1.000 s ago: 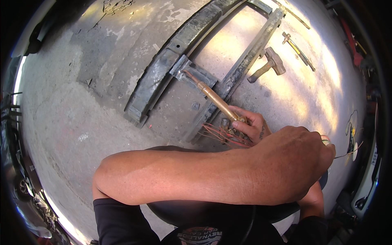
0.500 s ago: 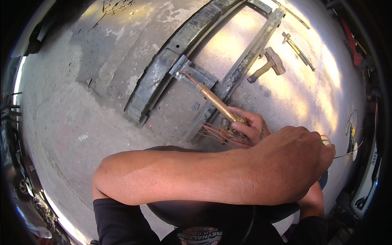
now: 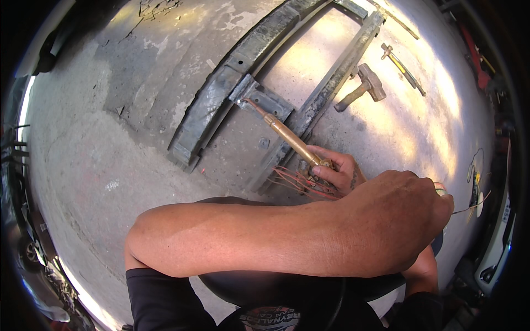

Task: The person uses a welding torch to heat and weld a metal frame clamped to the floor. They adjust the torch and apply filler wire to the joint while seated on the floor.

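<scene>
My right hand point(image 3: 343, 169) is closed around the rear of a brass gas torch point(image 3: 292, 140). The torch's bent copper tip points at the near-left corner of a grey metal bracket point(image 3: 265, 101). This bracket bridges two long bars of a dark metal frame point(image 3: 218, 94) lying on the floor. Thin reddish wires or rods point(image 3: 301, 183) stick out beside my right hand. My left forearm crosses in front of me to the right. At its end my left hand point(image 3: 406, 215) is a fist; a pale rounded bit shows by its fingers, too little to name.
Right of the frame lie a short-handled sledgehammer point(image 3: 371, 84) and a smaller hammer with a yellow and black handle point(image 3: 403, 69). A thin cord and a round pale object point(image 3: 479, 204) are at the far right. Concrete floor point(image 3: 110, 165) stretches left.
The torch's tip has shifted very slightly at the bracket's corner. Both hands keep their places and their hold.
</scene>
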{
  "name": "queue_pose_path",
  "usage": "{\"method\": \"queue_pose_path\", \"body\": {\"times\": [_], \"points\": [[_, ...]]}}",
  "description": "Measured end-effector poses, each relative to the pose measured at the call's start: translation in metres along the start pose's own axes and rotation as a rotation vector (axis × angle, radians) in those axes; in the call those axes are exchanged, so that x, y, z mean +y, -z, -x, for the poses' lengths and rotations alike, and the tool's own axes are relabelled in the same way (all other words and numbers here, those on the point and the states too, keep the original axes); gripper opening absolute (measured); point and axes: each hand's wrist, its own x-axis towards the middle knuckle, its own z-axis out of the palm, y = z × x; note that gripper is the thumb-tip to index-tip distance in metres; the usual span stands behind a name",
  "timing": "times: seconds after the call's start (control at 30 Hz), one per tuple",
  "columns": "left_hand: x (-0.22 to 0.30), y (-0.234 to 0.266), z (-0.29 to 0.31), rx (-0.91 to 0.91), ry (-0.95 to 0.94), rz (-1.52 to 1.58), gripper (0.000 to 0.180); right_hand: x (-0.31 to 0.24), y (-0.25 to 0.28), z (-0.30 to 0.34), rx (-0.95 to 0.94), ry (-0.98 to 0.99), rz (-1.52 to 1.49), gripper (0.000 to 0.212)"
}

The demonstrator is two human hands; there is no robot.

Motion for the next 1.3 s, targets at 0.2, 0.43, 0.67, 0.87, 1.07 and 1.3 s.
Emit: {"method": "queue_pose_path", "body": {"times": [0.2, 0.43, 0.67, 0.87, 1.07, 1.3], "points": [[-0.002, -0.001, 0.000, -0.004, -0.001, 0.037, 0.022, -0.011, -0.001, 0.001, -0.004, -0.052, 0.034, 0.056], [-0.001, 0.000, 0.002, 0.011, 0.003, -0.003, 0.021, -0.009, 0.001, 0.001, -0.045, -0.035, 0.077, 0.055], [-0.004, -0.002, 0.000, 0.016, 0.004, 0.019, 0.020, -0.008, 0.001, 0.001, -0.036, -0.040, 0.071, 0.055], [-0.003, 0.000, 0.000, 0.006, 0.009, 0.034, 0.020, -0.002, 0.002, 0.000, -0.001, -0.036, 0.022, 0.056], [0.001, 0.002, 0.002, 0.003, 0.028, 0.008, 0.019, -0.013, 0.002, 0.001, -0.032, -0.066, 0.081, 0.055], [0.000, 0.000, 0.000, -0.004, 0.024, 0.061, 0.020, -0.010, 0.001, 0.001, -0.021, -0.062, 0.064, 0.055]]}}
